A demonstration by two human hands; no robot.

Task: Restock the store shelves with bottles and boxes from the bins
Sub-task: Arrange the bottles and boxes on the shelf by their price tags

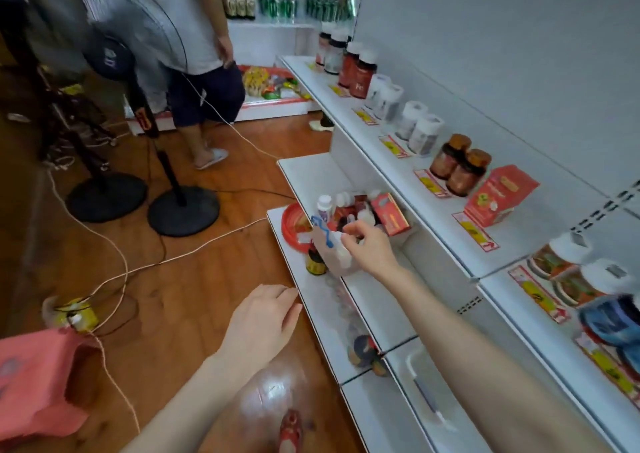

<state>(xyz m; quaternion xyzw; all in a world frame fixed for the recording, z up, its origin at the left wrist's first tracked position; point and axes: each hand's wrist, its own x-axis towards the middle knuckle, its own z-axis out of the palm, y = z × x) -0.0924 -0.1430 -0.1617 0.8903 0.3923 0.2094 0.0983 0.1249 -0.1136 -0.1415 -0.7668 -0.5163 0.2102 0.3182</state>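
One left hand (263, 317), fingers relaxed, one right hand (369, 250) over bin (334, 266), grasp unclear

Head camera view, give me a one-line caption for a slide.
Right hand reaches into a clear bin of bottles and boxes on the lower shelf; left hand hovers open.

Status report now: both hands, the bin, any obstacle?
Left hand open near bottom shelf edge. Right hand over clear bin, fingers curled, grip unclear. Red lid beside bin, not blocking.
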